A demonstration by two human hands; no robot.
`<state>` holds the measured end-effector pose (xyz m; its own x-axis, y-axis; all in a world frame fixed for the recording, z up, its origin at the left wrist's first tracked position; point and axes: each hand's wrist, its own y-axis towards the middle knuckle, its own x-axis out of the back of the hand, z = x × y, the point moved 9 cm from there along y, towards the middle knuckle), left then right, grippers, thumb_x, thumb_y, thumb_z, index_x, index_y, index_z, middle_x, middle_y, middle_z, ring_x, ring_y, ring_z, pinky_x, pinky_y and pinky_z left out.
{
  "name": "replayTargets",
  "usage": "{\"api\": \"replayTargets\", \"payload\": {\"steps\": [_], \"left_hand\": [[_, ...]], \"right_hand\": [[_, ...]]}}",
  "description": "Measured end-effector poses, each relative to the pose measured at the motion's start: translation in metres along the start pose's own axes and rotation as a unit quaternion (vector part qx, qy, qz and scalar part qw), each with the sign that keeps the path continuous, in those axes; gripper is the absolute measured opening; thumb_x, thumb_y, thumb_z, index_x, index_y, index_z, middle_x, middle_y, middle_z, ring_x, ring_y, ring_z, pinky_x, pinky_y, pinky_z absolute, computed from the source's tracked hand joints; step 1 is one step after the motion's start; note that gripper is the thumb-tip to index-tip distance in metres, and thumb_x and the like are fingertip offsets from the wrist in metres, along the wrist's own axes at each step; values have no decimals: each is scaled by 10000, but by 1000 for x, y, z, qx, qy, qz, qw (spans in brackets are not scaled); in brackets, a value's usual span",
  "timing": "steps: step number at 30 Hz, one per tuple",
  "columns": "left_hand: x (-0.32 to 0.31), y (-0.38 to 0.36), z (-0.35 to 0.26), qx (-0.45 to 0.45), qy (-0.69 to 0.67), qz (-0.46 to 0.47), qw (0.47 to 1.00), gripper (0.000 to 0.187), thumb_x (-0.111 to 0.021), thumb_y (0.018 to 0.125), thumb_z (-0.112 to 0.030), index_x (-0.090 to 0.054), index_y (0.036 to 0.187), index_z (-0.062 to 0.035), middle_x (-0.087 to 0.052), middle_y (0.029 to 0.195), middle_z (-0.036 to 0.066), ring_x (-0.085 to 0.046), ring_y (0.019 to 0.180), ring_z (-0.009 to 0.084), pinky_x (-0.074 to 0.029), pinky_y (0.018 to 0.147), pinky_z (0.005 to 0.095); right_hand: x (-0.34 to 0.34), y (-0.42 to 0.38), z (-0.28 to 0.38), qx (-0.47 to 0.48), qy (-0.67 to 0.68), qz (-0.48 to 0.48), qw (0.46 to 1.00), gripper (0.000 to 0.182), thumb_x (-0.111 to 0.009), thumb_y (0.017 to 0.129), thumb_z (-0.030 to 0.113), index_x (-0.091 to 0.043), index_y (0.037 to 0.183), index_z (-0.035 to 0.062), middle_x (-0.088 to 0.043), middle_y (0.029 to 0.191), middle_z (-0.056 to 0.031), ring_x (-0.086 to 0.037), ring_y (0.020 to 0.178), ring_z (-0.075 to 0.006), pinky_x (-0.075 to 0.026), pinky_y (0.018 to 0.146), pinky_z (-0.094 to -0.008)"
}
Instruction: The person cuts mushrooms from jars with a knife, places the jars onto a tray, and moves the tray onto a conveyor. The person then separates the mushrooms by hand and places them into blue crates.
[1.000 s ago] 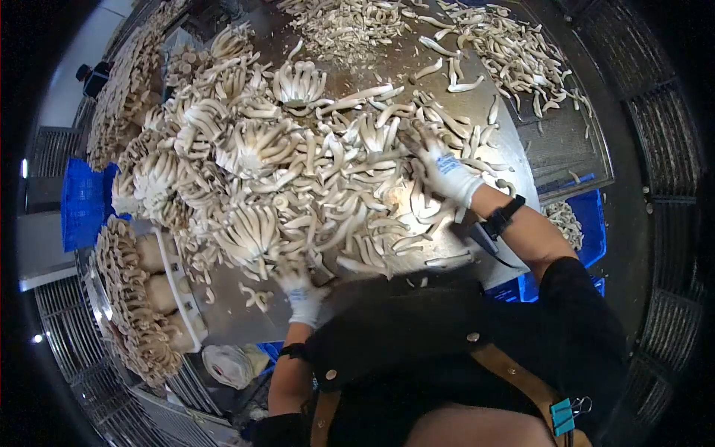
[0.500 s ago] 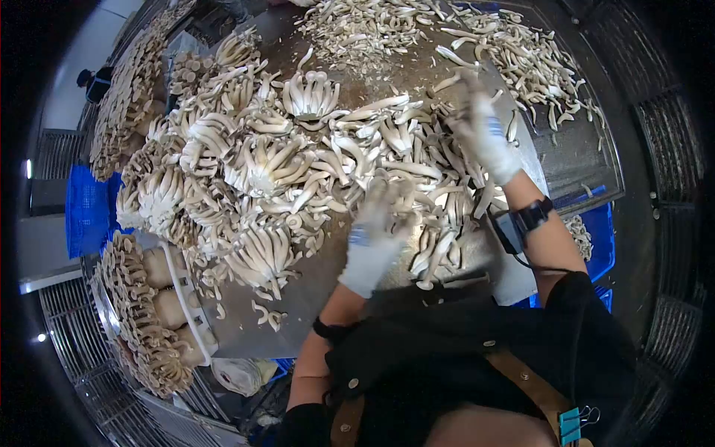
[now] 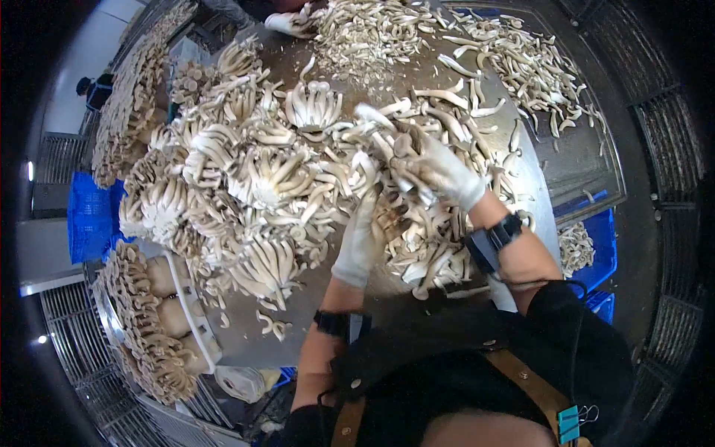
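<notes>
Both hands wear white gloves with stained fingers. My left hand (image 3: 361, 242) is upright at the near edge of the mushroom heap (image 3: 298, 175), its fingers pointing away from me and close together; what they hold, if anything, is hidden. To its right and farther forward, my right hand (image 3: 439, 167) is closed round several loose mushrooms (image 3: 406, 153), whose stems and caps stick out past the fingers. Loose mushrooms (image 3: 432, 253) lie below it on the metal table (image 3: 253, 339). Whole clusters (image 3: 268, 264) rest to the left.
A co-worker's gloved hand (image 3: 290, 24) is at the far edge, beside a pile of small pieces (image 3: 369, 37). More mushrooms (image 3: 529, 67) lie at the far right. Blue crates (image 3: 596, 249) stand right, another blue basket (image 3: 89, 216) left. Uncut clusters (image 3: 141, 320) fill a rack at near left.
My right hand has moved left and nearer, and now grips mushrooms. My left hand has shifted slightly left and turned upright. The co-worker's hand has appeared at the far edge.
</notes>
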<state>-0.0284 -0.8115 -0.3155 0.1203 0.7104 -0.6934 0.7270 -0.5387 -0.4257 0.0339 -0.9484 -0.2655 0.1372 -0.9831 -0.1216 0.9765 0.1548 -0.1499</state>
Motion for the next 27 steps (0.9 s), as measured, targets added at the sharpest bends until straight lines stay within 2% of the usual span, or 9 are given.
{"api": "replayTargets", "payload": {"steps": [2,5,13,15,17,19,22,24,27], "left_hand": [[-49,-2,-11,-38,19,63,997,400,-344,1018,-330,-436,1315,-77,-521,1272,80,-547,1112,235,-490,923,455],[-43,4,3,-56,2,37,998,391,-419,1001,-263,-394,1341,-71,-527,1209,95,-569,1042,213,-533,837,416],[-37,-23,-21,-126,101,12,987,229,-423,989,-116,-463,1201,-37,-578,925,29,-589,803,111,-522,672,238],[-55,-35,-24,-80,14,-44,996,240,-424,974,-69,-456,1208,-27,-566,889,36,-570,773,93,-522,694,224],[-49,-37,-22,-106,47,-4,993,257,-427,968,-61,-450,1221,-27,-577,898,51,-581,794,101,-531,707,236],[-15,-27,1,-138,177,52,973,338,-461,940,-42,-416,1271,6,-599,915,89,-602,836,126,-547,737,258],[-6,-34,-29,-203,93,-10,975,337,-522,897,-34,-463,1215,61,-594,911,105,-602,826,160,-522,750,257],[-23,-47,-33,-243,102,-81,961,329,-565,867,-36,-503,1162,95,-591,910,118,-602,824,183,-506,763,265],[-53,-53,-46,-392,562,-86,723,364,-628,770,-38,-542,1115,39,-592,967,123,-598,889,232,-487,827,328]], "right_hand": [[-35,-26,-12,-50,177,5,983,572,-621,735,-76,-427,1271,-22,-578,1054,-77,-566,920,-123,-491,746,-257],[-6,-42,-8,43,-26,-94,994,475,-613,760,-91,-462,1204,-14,-574,1006,-54,-544,858,-79,-475,682,-216],[-25,-64,-18,-10,132,-33,991,518,-624,762,-21,-456,1252,-5,-587,977,-70,-559,872,-132,-476,730,-258],[-20,-64,8,-27,-8,-29,999,559,-644,803,53,-409,1305,-13,-598,958,-84,-568,861,-144,-483,709,-264],[-28,-66,12,56,70,55,994,477,-663,841,267,-516,1174,-41,-573,1095,-90,-567,972,-161,-440,899,-246],[-38,-55,15,188,-80,-59,977,349,-582,914,216,-498,1181,7,-577,937,-69,-580,836,-194,-486,832,-290],[-24,-39,-28,44,399,-1,916,167,-547,918,93,-491,1075,101,-547,853,-33,-557,631,-158,-523,562,-252],[-35,-43,-35,-12,333,-71,940,122,-519,913,41,-474,989,126,-524,795,-16,-524,556,-128,-477,436,-224],[-47,-44,-49,-98,430,-90,893,141,-532,900,30,-483,996,122,-542,760,-23,-536,533,-143,-462,420,-232]]}}
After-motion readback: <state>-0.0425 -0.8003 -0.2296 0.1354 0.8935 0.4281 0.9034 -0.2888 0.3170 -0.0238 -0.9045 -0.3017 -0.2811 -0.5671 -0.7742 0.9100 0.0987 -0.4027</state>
